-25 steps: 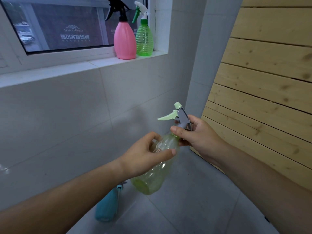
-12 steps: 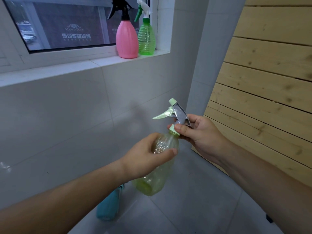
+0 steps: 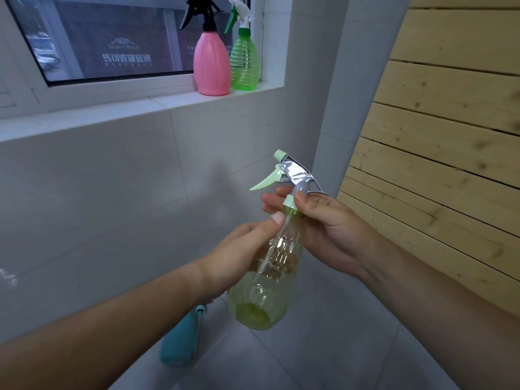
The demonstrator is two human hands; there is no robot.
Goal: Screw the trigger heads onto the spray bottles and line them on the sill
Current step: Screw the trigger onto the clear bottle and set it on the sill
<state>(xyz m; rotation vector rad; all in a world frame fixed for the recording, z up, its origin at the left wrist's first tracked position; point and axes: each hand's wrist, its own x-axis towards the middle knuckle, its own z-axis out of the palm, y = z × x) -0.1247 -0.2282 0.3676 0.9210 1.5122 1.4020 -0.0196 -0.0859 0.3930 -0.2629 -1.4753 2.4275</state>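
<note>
The pale yellow-green spray bottle [image 3: 267, 277] is held in mid-air in front of the tiled wall [image 3: 112, 192], below and to the right of the two bottles already on the sill. Its long axis runs steeply, base down toward the viewer and neck tilted up and away to the right. The left hand [image 3: 239, 257] wraps the bottle's shoulder from the left, thumb laid up along the neck. The right hand [image 3: 323, 220] comes in from the right and pinches the light green collar of the trigger head [image 3: 292, 175], which sits on the neck with its lever pointing left and its nozzle uppermost. Collar and neck appear aligned on one axis; whether the thread is fully seated cannot be told. The turning is judged to fall to the right hand, which is on the collar, while the left steadies the body. Above and left of the held bottle, the window sill [image 3: 174, 102] carries a pink bottle [image 3: 212, 63] with a black head and, just beside it on the right, a green bottle [image 3: 244, 63]. Below the held bottle, a teal bottle [image 3: 180, 339] lies on the floor [image 3: 337, 347], partly hidden by the left forearm.
</note>
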